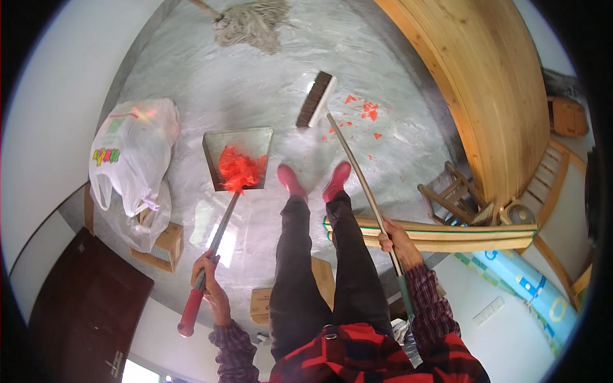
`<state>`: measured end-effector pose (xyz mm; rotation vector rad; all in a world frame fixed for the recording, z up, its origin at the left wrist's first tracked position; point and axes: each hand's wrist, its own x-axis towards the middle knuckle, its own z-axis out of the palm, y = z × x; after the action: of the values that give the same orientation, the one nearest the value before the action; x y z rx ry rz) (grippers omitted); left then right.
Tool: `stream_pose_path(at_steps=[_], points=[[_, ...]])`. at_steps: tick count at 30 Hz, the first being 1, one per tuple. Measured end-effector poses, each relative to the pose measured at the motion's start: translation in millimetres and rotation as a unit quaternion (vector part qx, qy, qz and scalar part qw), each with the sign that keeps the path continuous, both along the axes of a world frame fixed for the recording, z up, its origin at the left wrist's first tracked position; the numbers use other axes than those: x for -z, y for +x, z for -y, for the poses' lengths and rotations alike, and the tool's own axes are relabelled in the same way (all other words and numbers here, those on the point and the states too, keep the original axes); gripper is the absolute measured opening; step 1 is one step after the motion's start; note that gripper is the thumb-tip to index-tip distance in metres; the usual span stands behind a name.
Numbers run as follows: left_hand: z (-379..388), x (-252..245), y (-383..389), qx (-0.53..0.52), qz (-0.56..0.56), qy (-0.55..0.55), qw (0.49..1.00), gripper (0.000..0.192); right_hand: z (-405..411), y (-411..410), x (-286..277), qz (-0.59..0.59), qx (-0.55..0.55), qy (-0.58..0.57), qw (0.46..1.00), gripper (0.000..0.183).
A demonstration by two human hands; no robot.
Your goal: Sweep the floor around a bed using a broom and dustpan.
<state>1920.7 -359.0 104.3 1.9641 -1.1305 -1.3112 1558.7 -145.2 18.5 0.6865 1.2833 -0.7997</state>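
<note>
My left hand [210, 283] grips the long handle of a metal dustpan [209, 153], just above its red end grip. A crumpled heap of red scraps [238, 168], plastic or paper, lies in the pan, which is on the grey floor left of my pink boots [290, 181]. The metal pole of a broom [355, 168] is in my right hand [401, 243]. Its white head with dark bristles [314, 99] is ahead of my feet, bristles turned left. Loose red scraps [369, 110] are scattered on the floor to the right of the broom head.
A string mop [251, 24] lies at the far side. Stuffed white plastic bags [131, 153] stand on the left beside a cardboard box [168, 246]. To the right are a large wooden panel [483, 76], a wooden stool [450, 196], stacked strips [440, 233] and a rolled blue mat [531, 282].
</note>
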Motion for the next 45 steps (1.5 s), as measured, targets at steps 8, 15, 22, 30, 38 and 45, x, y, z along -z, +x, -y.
stream_pose_path(at_steps=[8,15,22,30,38,45], points=[[41.1,11.1,-40.7,0.218,0.050,0.015,0.975,0.016,-55.0,-7.0,-83.2,-0.067,-0.008,0.077,0.995,0.040],[73.9,29.2,-103.0,0.414,0.056,0.014,0.908,0.012,-96.9,-36.0,-70.8,-0.521,-0.402,0.018,0.753,0.039],[88.2,66.8,-148.5,0.514,0.032,-0.044,0.856,0.004,-117.3,-47.3,27.6,-0.587,-0.428,0.060,0.684,0.040],[101.7,81.9,-182.5,0.518,0.030,-0.027,0.854,0.006,-114.9,53.7,15.8,-0.472,-0.376,-0.072,0.795,0.041],[116.8,78.1,-164.1,0.541,0.010,-0.033,0.840,0.010,-82.0,25.0,-81.2,-0.152,-0.225,-0.017,0.962,0.041],[113.6,67.9,-166.2,0.533,0.024,0.000,0.846,0.014,-87.4,-50.8,-29.5,-0.493,-0.411,-0.057,0.765,0.040]])
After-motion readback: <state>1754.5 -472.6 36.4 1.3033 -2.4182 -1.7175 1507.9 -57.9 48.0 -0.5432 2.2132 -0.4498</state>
